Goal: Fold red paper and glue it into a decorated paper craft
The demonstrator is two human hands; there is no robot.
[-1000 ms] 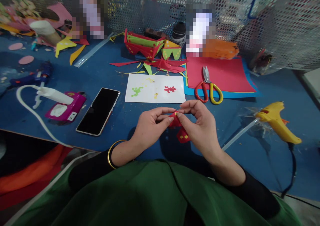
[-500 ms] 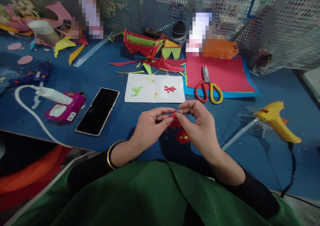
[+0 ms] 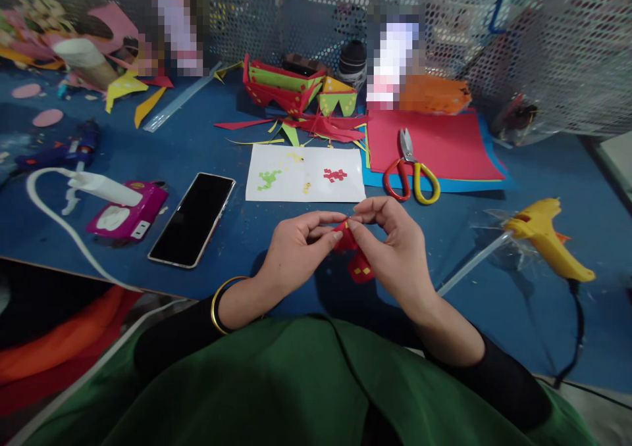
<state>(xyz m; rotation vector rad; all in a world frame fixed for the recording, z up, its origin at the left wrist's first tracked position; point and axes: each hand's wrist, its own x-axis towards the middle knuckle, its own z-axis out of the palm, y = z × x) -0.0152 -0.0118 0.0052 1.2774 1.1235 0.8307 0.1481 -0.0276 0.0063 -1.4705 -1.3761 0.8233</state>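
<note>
Between my two hands is a red paper or felt piece (image 3: 361, 270) with small yellow diamonds on it, partly hidden by my fingers. My left hand (image 3: 303, 245) pinches its left side between thumb and fingertips. On the other side, my right hand (image 3: 395, 248) grips it with thumb and bent fingers, the fingertips of both hands almost meeting. Just beyond them lies a white sheet (image 3: 291, 187) bearing small green, yellow and red cut bits. Red-and-yellow-handled scissors (image 3: 407, 160) rest with their blades on red sheets (image 3: 449, 147) behind my right hand.
A black phone (image 3: 192, 219) and a magenta power socket (image 3: 131, 212) lie to the left. At right is a yellow glue gun (image 3: 548, 235) with its cord; a blue glue gun (image 3: 74, 148) sits far left. Decorated red and green pieces (image 3: 281, 84) stand at the back, before a perforated metal panel.
Both hands keep the same grip on the red piece, almost still. The view has shifted very slightly.
</note>
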